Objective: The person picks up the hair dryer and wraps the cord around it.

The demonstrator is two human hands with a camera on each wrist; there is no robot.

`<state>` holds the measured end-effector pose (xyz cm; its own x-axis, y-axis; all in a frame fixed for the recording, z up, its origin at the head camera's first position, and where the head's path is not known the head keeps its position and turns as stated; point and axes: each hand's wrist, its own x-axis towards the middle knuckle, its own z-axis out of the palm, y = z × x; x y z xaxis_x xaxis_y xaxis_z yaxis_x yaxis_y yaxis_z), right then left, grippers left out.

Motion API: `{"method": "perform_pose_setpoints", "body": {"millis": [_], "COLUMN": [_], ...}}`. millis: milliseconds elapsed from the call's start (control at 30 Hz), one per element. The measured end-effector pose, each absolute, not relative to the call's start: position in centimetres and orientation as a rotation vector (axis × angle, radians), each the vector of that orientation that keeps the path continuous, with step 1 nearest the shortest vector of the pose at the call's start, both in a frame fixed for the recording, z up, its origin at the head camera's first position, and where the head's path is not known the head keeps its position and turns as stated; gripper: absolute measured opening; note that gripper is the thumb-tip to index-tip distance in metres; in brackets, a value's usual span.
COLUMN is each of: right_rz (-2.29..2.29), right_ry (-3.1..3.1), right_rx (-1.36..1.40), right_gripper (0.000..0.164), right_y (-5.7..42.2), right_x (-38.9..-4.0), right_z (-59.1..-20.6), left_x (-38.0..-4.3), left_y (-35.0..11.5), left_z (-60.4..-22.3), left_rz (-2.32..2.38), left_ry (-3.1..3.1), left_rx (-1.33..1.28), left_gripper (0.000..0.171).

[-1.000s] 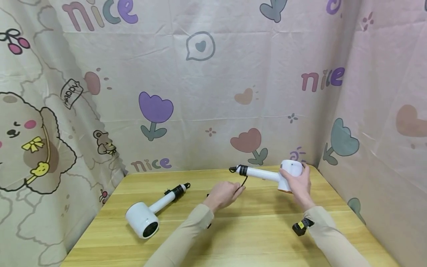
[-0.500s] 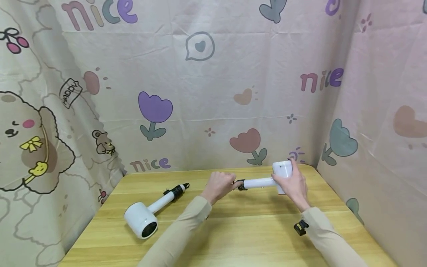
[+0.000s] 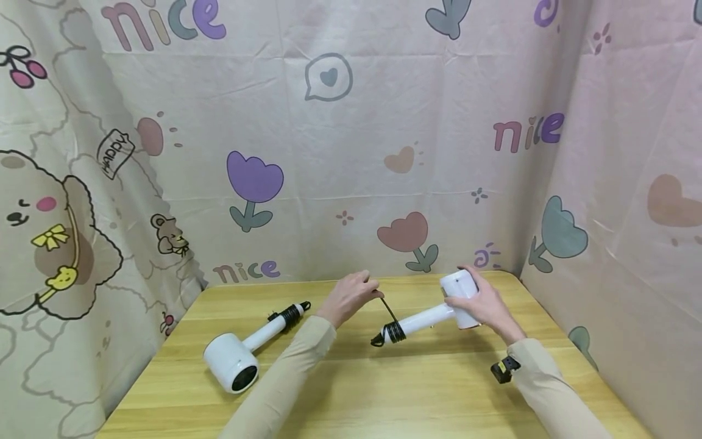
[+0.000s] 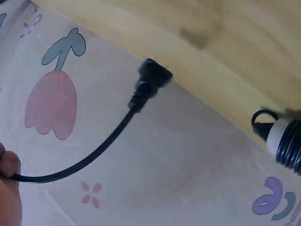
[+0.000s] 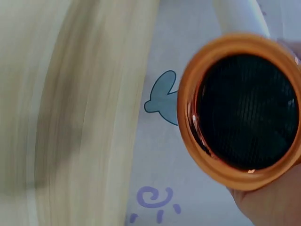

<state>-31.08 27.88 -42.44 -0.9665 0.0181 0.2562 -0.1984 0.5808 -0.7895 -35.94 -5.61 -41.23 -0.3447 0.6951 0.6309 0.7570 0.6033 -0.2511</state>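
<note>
In the head view, my right hand [image 3: 487, 303] grips the barrel of a white hair dryer [image 3: 425, 319], its handle slanting down to the left. Black cord [image 3: 393, 332] is wound in several turns near the handle's end. My left hand [image 3: 351, 299] pinches the cord, and a taut length [image 3: 389, 309] runs from the fingers down to the coil. The left wrist view shows the cord's loose end with a black plug [image 4: 154, 75] dangling from that hand. An orange ring [image 5: 188, 146] around a dark grille [image 5: 249, 113] faces the right wrist camera.
A second white hair dryer [image 3: 230, 361] lies on the wooden table [image 3: 406, 396] at the left, cord [image 3: 293, 314] wrapped around its handle. Printed curtains [image 3: 329, 140] enclose the table at the back and both sides.
The held dryer's handle end has tipped downward, and its barrel has shifted slightly left. My left hand passed close by the handle end, then moved up and left, drawing the cord taut.
</note>
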Motion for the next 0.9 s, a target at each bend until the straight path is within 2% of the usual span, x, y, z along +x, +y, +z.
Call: {"method": "perform_pose_setpoints", "body": {"millis": [167, 367, 567, 900], "right_rz": [1.556, 1.847, 2.066, 2.473], "right_ry": [-2.562, -2.518, -2.454, -2.245], "right_rx": [0.217, 0.121, 0.042, -0.05], "right_gripper": [0.088, 0.089, 0.089, 0.083], "right_y": [28.4, 29.4, 29.8, 30.1], "right_x": [-31.4, -31.1, -31.0, -30.5], "right_z": [-43.0, -43.8, -43.6, -43.3], "left_x": [-36.4, -36.6, -36.3, -36.5], "left_y": [-5.8, -6.3, -7.0, -6.5], "left_z": [-41.6, -42.3, -43.7, -45.2], "left_rz": [-0.123, -0.172, -0.235, -0.34], "left_ry": [-2.097, -2.18, -2.371, -2.503], "left_rx": [-1.083, -0.994, -0.905, -0.862], "left_gripper": [0.023, 0.02, 0.024, 0.021]}}
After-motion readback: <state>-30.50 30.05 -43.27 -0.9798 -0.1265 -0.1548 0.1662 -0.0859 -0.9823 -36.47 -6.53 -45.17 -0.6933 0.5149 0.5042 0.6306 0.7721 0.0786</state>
